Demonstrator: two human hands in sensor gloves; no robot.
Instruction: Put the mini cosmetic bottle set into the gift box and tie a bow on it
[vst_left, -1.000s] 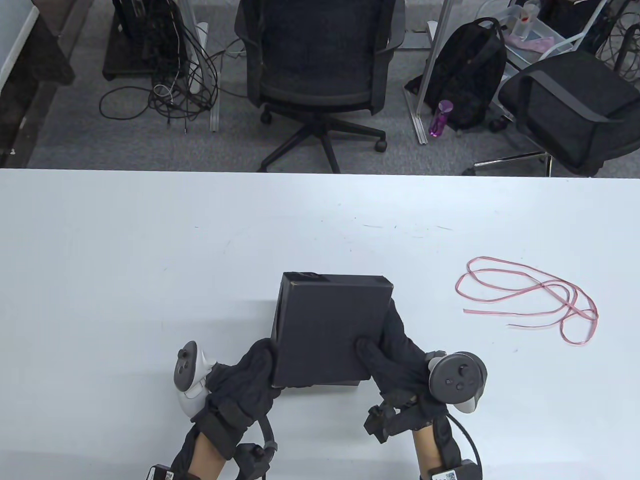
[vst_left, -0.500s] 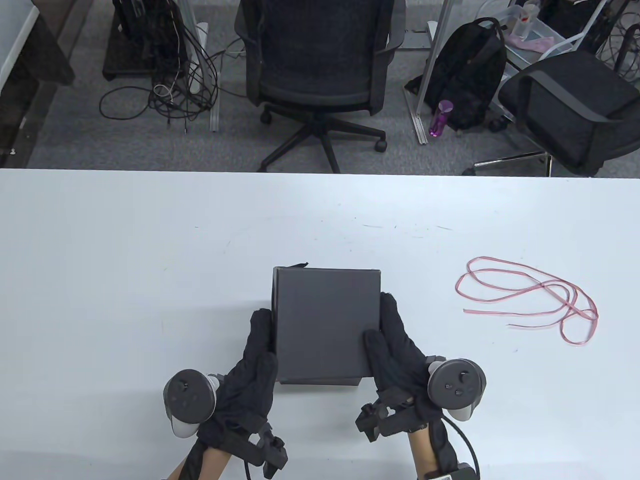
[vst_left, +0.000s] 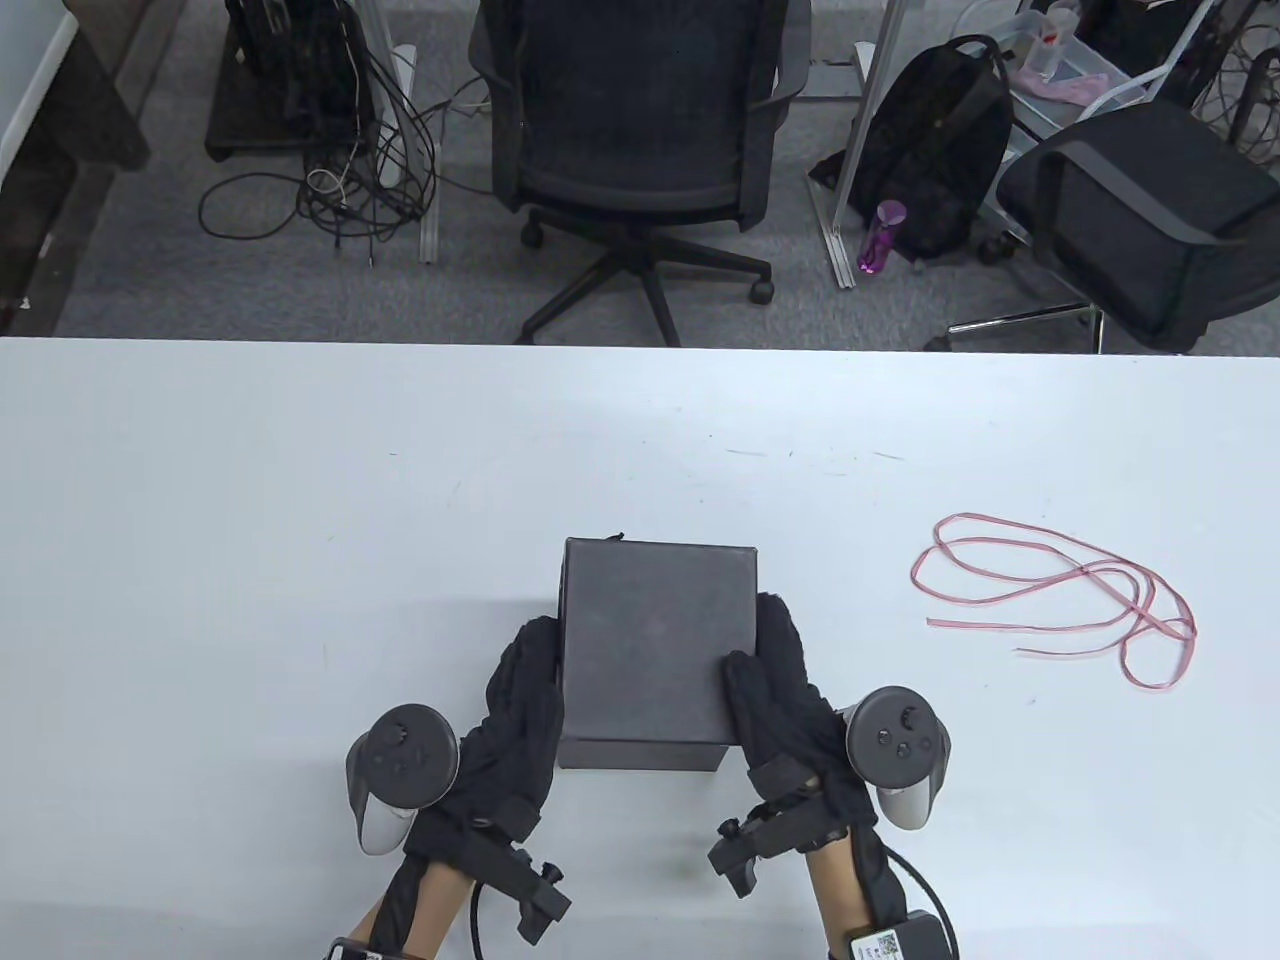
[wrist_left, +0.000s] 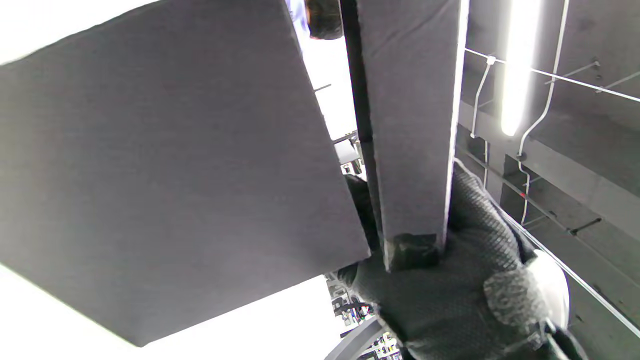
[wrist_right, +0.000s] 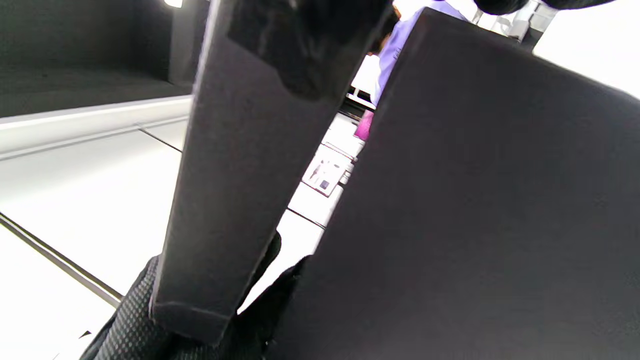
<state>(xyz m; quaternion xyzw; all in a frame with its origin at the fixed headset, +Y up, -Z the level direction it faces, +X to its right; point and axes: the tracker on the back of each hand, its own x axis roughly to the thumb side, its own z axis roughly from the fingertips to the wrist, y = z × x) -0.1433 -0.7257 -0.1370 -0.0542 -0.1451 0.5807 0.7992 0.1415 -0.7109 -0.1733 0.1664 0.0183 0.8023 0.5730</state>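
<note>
Both hands clamped black gift box: left hand on left side, right hand on right. Pink ribbon lay right of right hand on counter.

The gift box sits on the desk near its 6 o'clock edge. The left hand lies against the box's 9 o'clock side, the right hand against its 3 o'clock side, thumb on top. The ribbon lies on the desk at 3 o'clock, well apart from the box. An office chair stands beyond the desk at 12 o'clock.
</note>
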